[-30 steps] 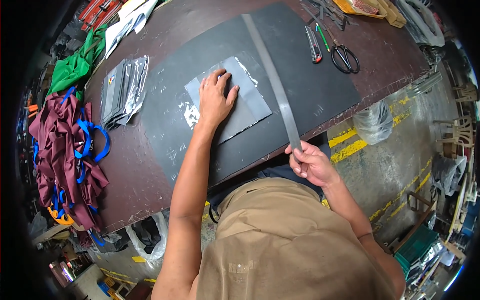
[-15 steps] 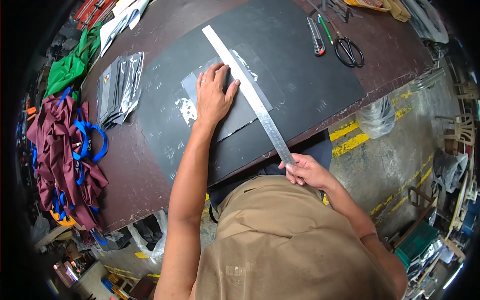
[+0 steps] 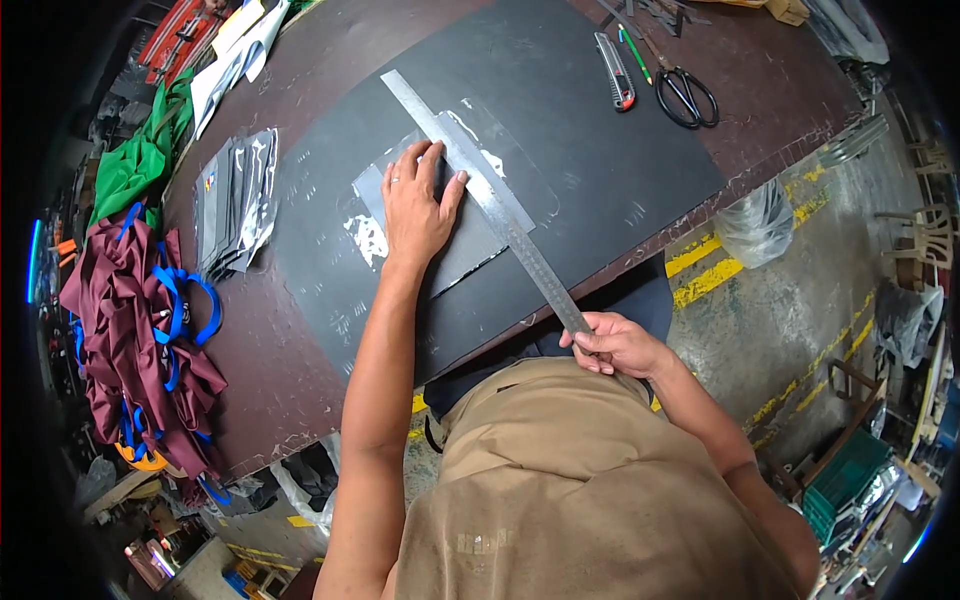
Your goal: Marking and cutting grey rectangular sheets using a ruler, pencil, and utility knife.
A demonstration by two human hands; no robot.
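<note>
The left hand (image 3: 418, 205) lies flat, fingers spread, on a glossy grey plastic sheet (image 3: 470, 245) over the matte black mat (image 3: 600, 170). The right hand (image 3: 615, 345) has its fingers clamped on the near end of a long steel ruler (image 3: 480, 190), which lies diagonally across the sheet.

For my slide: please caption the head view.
Left hand flattens grey plastic sheet; right hand holds long steel ruler.

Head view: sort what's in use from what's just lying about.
In use:
left hand flat on the grey sheet
right hand gripping the steel ruler
black mat underneath

Lying about:
knife
green pen
scissors
foil pouches
maroon bags
green cloth
</note>
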